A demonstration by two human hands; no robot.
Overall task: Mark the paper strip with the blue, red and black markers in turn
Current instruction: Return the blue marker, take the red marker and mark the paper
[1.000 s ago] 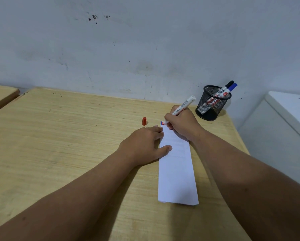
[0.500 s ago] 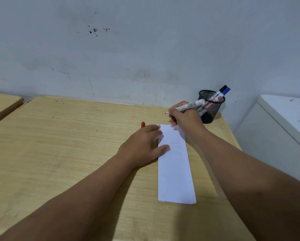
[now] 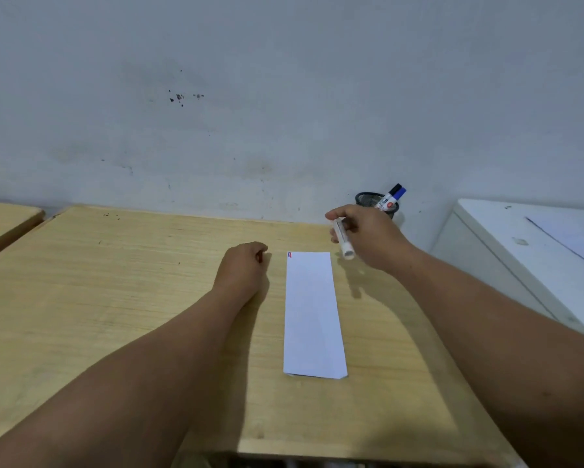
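The paper strip (image 3: 312,312) is laid flat on the wooden desk (image 3: 115,298), its long side running away from the viewer, with a small blue and red mark (image 3: 289,254) seen at its far left corner. Just beyond its far right corner, a white marker (image 3: 343,238) is gripped in the right hand (image 3: 368,234), raised off the desk. The left hand (image 3: 245,265) is curled closed on the desk, left of the strip and apart from it; what, if anything, is held cannot be told. A black mesh pen cup (image 3: 375,199) with two markers (image 3: 393,195) is set by the scuffed grey wall (image 3: 284,96). A white cabinet (image 3: 520,251) is seen at right
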